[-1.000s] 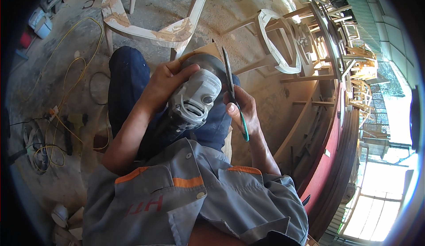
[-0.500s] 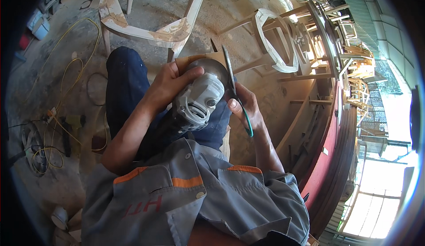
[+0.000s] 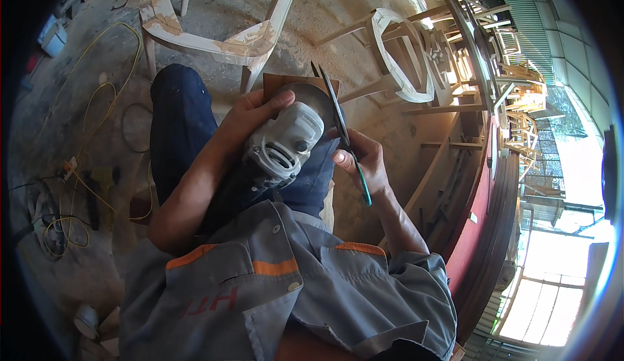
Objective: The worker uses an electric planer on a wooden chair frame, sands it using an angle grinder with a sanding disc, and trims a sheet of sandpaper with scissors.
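A grey angle grinder [image 3: 283, 143] rests across my lap, its round disc [image 3: 315, 100] facing a brown sheet [image 3: 281, 83] that looks like sandpaper. My left hand [image 3: 255, 115] pinches the sheet against the disc, thumb on top and fingers behind. In my right hand [image 3: 365, 156] are scissors [image 3: 342, 122] with a teal handle. Their blades point away from me along the disc's right edge, tips slightly apart, and one blade passes in front of the sheet. Whether they bite into the sheet is hidden.
Unfinished wooden chair frames [image 3: 224, 49] stand ahead, another [image 3: 390, 68] to the right with more stacked behind. A red-sided bench or board [image 3: 478, 224] runs along the right. Yellow cord [image 3: 97, 88] and tools lie on the floor at left, near a white bucket [image 3: 55, 39].
The scissor blades have come closer together. The sheet has tilted and looks darker, and the grinder has shifted slightly left with my left hand.
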Motion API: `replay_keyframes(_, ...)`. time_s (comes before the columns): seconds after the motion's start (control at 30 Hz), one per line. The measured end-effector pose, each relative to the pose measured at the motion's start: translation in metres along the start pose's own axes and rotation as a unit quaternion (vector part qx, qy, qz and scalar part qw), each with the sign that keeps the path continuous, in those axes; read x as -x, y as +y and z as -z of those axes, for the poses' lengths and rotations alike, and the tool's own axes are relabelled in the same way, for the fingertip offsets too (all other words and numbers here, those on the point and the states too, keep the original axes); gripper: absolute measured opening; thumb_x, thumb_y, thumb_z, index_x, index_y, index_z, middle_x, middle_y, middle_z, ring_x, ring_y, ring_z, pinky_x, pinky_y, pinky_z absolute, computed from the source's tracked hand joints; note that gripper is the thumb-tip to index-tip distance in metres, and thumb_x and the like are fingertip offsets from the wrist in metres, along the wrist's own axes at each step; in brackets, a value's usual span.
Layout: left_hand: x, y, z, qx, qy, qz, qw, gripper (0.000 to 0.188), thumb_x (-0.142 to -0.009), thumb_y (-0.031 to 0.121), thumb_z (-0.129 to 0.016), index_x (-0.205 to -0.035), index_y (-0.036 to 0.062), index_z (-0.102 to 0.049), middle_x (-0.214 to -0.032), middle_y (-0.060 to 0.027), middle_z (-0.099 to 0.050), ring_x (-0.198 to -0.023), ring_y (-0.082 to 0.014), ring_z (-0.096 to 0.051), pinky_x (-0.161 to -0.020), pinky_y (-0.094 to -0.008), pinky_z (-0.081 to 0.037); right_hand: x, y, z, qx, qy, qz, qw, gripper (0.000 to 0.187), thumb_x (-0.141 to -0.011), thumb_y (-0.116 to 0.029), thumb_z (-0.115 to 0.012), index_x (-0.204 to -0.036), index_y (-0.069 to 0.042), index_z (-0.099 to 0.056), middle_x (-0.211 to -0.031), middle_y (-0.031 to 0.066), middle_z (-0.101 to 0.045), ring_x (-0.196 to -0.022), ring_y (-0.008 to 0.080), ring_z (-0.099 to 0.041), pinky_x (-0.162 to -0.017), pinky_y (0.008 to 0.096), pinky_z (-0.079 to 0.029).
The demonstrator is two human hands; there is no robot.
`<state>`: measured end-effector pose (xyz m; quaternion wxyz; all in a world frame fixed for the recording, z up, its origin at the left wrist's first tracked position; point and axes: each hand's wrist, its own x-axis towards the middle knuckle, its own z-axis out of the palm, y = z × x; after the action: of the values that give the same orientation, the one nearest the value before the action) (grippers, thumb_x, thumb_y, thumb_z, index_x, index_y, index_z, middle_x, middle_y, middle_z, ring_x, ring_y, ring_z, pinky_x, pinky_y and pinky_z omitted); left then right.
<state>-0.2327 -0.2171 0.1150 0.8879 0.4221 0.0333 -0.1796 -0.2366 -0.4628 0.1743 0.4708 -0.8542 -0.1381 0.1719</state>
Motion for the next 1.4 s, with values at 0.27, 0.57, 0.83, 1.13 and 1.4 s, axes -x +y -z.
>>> replay_keyframes(0.27,0.005,0.004,-0.006,0.009,-0.030,-0.025,0.999,0.039,-0.092,0.036,-0.065,-0.113,0.0036,-0.063,-0.093,-0.0022,-0.068,-0.080,-0.0069,-0.063,-0.073,-0.0231,-0.051,-0.011,-0.003,-0.002,-0.033,-0.022,0.032,0.999,0.074,-0.079,-0.057,-0.072,-0.115,0.006,-0.058,-0.075,-0.0038,-0.047,-0.069,0.0058,-0.041,-0.060,0.0229,-0.034)
replay_keyframes(0.57,0.007,0.011,-0.004,-0.034,-0.046,-0.024,0.998,0.039,-0.094,0.035,-0.061,-0.116,0.0019,-0.062,-0.095,-0.0024,-0.067,-0.084,-0.0072,-0.062,-0.075,-0.0226,-0.050,-0.002,-0.013,0.006,-0.036,-0.014,-0.013,0.999,0.074,-0.075,-0.058,-0.075,-0.110,0.005,-0.059,-0.081,-0.0015,-0.055,-0.075,0.0070,-0.049,-0.069,0.0217,-0.040)
replay_keyframes(0.83,-0.003,0.011,-0.008,-0.098,-0.108,-0.073,0.987,0.040,-0.094,0.031,-0.061,-0.117,-0.0011,-0.061,-0.098,-0.0041,-0.066,-0.086,-0.0073,-0.059,-0.077,-0.0238,-0.049,0.000,-0.014,0.019,0.016,-0.049,-0.034,0.998,0.076,-0.071,-0.058,-0.078,-0.106,0.005,-0.058,-0.087,0.0007,-0.057,-0.082,0.0086,-0.052,-0.074,0.0244,-0.044)
replay_keyframes(1.13,-0.011,0.013,-0.014,-0.184,-0.147,-0.099,0.967,0.040,-0.093,0.031,-0.063,-0.115,-0.0026,-0.061,-0.096,-0.0059,-0.068,-0.085,-0.0084,-0.060,-0.078,-0.0253,-0.049,0.010,-0.016,0.026,-0.010,-0.060,0.024,0.998,0.076,-0.075,-0.057,-0.075,-0.117,0.005,-0.058,-0.074,-0.0030,-0.050,-0.070,0.0065,-0.043,-0.062,0.0239,-0.037)
replay_keyframes(1.4,-0.012,0.029,-0.012,-0.271,-0.146,-0.114,0.944,0.038,-0.093,0.033,-0.063,-0.108,-0.0022,-0.065,-0.091,-0.0081,-0.069,-0.084,-0.0093,-0.060,-0.077,-0.0281,-0.048,0.016,-0.011,0.024,0.040,-0.028,0.004,0.999,0.080,-0.075,-0.058,-0.075,-0.120,0.005,-0.056,-0.074,-0.0023,-0.050,-0.073,0.0067,-0.044,-0.064,0.0234,-0.038)
